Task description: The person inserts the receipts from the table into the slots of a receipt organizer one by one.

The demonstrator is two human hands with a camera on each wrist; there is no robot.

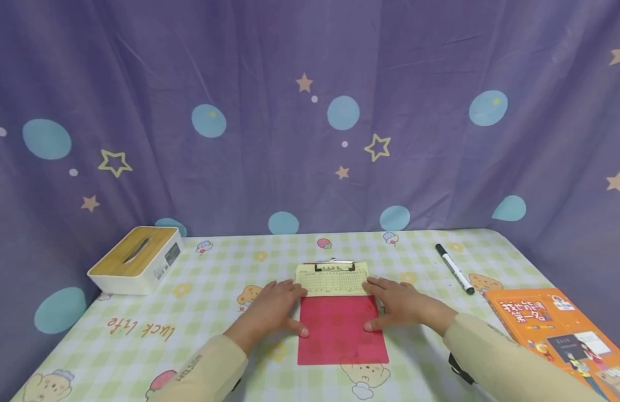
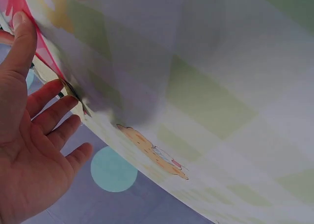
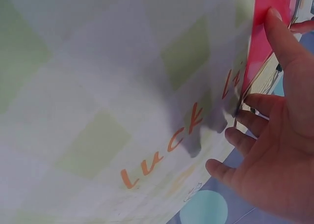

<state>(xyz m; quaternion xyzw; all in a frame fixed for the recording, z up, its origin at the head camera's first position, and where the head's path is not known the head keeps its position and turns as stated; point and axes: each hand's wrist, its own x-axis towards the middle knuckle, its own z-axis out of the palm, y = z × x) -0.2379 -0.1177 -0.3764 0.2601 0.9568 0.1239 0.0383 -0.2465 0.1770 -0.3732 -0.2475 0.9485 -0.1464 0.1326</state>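
A red clipboard (image 1: 342, 335) lies on the tablecloth in front of me, with its metal clip (image 1: 335, 267) at the far end. Under the clip is a pale yellow printed form (image 1: 332, 282) that covers the board's upper part. My left hand (image 1: 270, 307) rests at the left side, thumb on the red surface and fingertips at the form's left edge. On the opposite side, my right hand (image 1: 401, 304) mirrors it, its thumb on the board and fingertips at the form's right edge. Both hands have loosely extended fingers in the wrist views.
A white tissue box (image 1: 139, 259) with a wooden lid stands at the far left. To the right lie a black-and-white marker (image 1: 454, 268) and an orange book (image 1: 556, 335). A purple curtain (image 1: 310, 195) hangs behind the checked tablecloth (image 1: 214, 329).
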